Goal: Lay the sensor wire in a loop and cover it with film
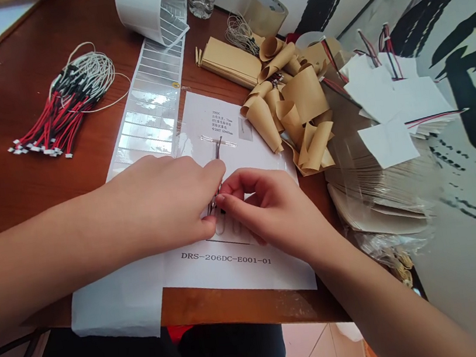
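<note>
One thin dark wire [219, 163] between the left hand [166, 203] and the right hand [273, 212], above a printed paper sheet [237, 267].

The left hand's fingers press together, pinching the wire; the right hand curls in from 4 o'clock, its fingers at the wire, grip unclear. The wire's long axis leans from 1 to 7 o'clock, its top crossing a short clear tube [218, 143]. The smooth sheet lies on a glossy wooden table [12, 180], the near edge close below. Curled kraft paper [298, 105] crowds 2 o'clock; red-and-black wires [61, 117] lie well apart at 10 o'clock.
</note>
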{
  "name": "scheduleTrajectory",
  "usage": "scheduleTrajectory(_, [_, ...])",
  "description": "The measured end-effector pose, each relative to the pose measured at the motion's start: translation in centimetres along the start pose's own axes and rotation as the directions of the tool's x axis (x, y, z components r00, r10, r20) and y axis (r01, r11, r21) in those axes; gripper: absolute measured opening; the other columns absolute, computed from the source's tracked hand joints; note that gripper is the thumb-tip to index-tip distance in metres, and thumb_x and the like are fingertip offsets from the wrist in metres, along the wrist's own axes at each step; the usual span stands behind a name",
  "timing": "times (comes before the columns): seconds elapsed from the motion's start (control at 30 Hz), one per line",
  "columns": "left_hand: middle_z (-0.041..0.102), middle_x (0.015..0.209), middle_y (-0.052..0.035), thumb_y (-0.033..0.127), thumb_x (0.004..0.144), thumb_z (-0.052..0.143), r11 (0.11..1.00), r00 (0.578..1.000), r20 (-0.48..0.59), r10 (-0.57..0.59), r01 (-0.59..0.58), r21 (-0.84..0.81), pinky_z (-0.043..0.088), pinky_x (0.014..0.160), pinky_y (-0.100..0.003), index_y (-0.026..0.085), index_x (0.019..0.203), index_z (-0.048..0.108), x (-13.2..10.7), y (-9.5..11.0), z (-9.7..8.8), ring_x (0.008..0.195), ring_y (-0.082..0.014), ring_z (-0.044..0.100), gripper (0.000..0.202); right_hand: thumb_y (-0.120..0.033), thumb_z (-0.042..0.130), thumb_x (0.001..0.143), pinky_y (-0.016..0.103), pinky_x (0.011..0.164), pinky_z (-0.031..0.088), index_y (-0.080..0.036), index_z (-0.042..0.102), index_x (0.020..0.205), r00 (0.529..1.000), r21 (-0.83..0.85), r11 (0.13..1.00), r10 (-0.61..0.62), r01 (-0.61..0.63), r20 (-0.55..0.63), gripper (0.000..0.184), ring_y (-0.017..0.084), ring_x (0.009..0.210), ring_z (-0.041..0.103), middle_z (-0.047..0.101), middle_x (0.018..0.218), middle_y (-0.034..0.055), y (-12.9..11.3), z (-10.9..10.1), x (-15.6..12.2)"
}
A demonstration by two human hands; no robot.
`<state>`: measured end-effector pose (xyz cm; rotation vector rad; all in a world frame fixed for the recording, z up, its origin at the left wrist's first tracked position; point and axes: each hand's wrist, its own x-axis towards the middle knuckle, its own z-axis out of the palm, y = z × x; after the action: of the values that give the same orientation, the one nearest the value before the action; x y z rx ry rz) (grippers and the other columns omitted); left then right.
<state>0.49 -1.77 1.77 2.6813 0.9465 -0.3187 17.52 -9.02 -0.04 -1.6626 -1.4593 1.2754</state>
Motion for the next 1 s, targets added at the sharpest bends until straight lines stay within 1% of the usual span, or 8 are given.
scheduleTrajectory(0.17, [0.071,0.076,-0.0077,0.043,0.084,0.05,1.0,1.0,0.026,-0.017,0.017,-0.012,0.044,0.065,-0.037,0.026,0.118,0.063,0.0,0.0,0.0,0.073,-0.0316,0.068,0.04,-0.021,0.073,0.081,0.019,0.033,0.029,-0.018,0.063,0.08,0.991,0.176,0.976,0.129,-0.133,0.031,0.01,0.004,0.035,0.046,0.056,0.062,-0.0086,0.2,0.2,-0.1])
scheduleTrajectory(0.3, [0.069,0.074,-0.0077,0.042,0.084,0.049,1.0,0.999,0.038,-0.011,0.011,-0.015,0.042,0.065,-0.037,0.025,0.121,0.062,0.0,0.1,0.0,0.073,-0.0316,0.067,0.042,-0.021,0.074,0.082,0.017,0.033,0.029,-0.019,0.061,0.077,0.986,0.22,0.961,0.163,-0.165,0.03,0.014,0.004,0.034,0.047,0.054,0.056,-0.0099,0.2,0.4,0.0])
scheduleTrajectory(0.37, [0.068,0.072,-0.0072,0.043,0.085,0.049,1.0,1.0,0.029,-0.006,0.006,-0.007,0.039,0.063,-0.036,0.024,0.121,0.06,0.0,0.1,0.0,0.071,-0.0308,0.066,0.042,-0.021,0.072,0.083,0.018,0.032,0.027,-0.02,0.06,0.076,0.989,0.215,0.967,0.145,-0.139,-0.014,0.014,0.004,0.033,0.045,0.053,0.054,-0.0097,0.0,0.3,0.0])
scheduleTrajectory(0.53, [0.067,0.074,-0.0064,0.046,0.087,0.049,1.0,0.999,0.032,0.019,-0.018,-0.011,0.032,0.059,-0.035,0.024,0.117,0.059,0.0,-0.1,0.1,0.065,-0.0274,0.062,0.039,-0.026,0.07,0.088,0.021,0.032,0.026,-0.021,0.059,0.076,0.963,0.155,0.988,0.041,0.001,-0.266,0.016,0.005,0.033,0.042,0.05,0.055,-0.0082,-0.7,-1.0,-0.1])
scheduleTrajectory(0.63, [0.068,0.076,-0.0064,0.048,0.089,0.05,0.999,0.998,0.064,0.027,-0.024,-0.035,0.031,0.057,-0.034,0.024,0.115,0.06,0.1,-0.6,0.0,0.063,-0.0262,0.06,0.037,-0.025,0.068,0.09,0.022,0.034,0.027,-0.022,0.058,0.078,0.952,0.117,0.992,-0.014,0.052,-0.306,0.016,0.005,0.037,0.043,0.052,0.059,-0.0064,-0.6,-1.8,0.0])
scheduleTrajectory(0.77, [0.068,0.077,-0.0064,0.053,0.091,0.051,0.997,0.993,0.101,0.057,-0.05,-0.063,0.031,0.058,-0.033,0.025,0.11,0.059,0.4,-1.2,-0.1,0.063,-0.0248,0.059,0.035,-0.026,0.066,0.093,0.024,0.038,0.027,-0.022,0.058,0.082,0.961,0.02,0.994,-0.1,0.109,-0.259,0.013,0.006,0.043,0.044,0.055,0.065,-0.0045,0.2,-2.4,0.5])
scheduleTrajectory(0.87, [0.068,0.077,-0.0055,0.054,0.091,0.053,0.994,0.99,0.122,0.075,-0.065,-0.085,0.031,0.058,-0.033,0.025,0.107,0.058,0.5,-1.6,-0.2,0.062,-0.0234,0.058,0.033,-0.027,0.064,0.093,0.025,0.044,0.031,-0.021,0.059,0.085,0.973,-0.042,0.989,-0.149,0.144,-0.178,0.011,0.007,0.051,0.046,0.057,0.07,-0.003,0.8,-2.6,1.0])
scheduleTrajectory(1.0, [0.07,0.08,-0.0039,0.05,0.089,0.057,0.991,0.983,0.17,0.063,-0.042,-0.126,0.033,0.058,-0.032,0.026,0.109,0.057,0.4,-1.8,-0.7,0.063,-0.0215,0.058,0.032,-0.025,0.062,0.092,0.026,0.05,0.032,-0.02,0.059,0.085,0.983,-0.106,0.981,-0.171,0.164,-0.06,0.009,0.009,0.056,0.045,0.053,0.067,-0.0036,0.9,-2.9,1.1])
